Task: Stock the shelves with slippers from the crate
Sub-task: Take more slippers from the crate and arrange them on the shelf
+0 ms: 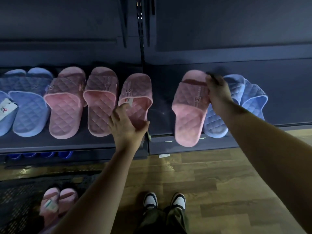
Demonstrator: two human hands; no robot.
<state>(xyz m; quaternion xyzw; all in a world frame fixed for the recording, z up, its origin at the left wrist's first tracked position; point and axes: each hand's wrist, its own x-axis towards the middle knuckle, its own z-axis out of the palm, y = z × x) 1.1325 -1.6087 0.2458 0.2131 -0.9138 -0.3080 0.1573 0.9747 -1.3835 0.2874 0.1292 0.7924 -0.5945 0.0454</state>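
Note:
Quilted slippers lie in a row on a dark shelf. My left hand rests on the heel of a tagged pink slipper, fingers spread over it. My right hand grips the strap edge of another pink slipper, whose heel hangs over the shelf's front edge. A blue slipper lies right behind that hand. Two more pink slippers and blue slippers fill the left part. A black mesh crate at the lower left holds a pink pair.
A vertical post splits the shelving into two bays. The right bay's shelf is bare past the blue slipper. Dark blue slippers show on a lower shelf. My shoes stand on a wooden floor.

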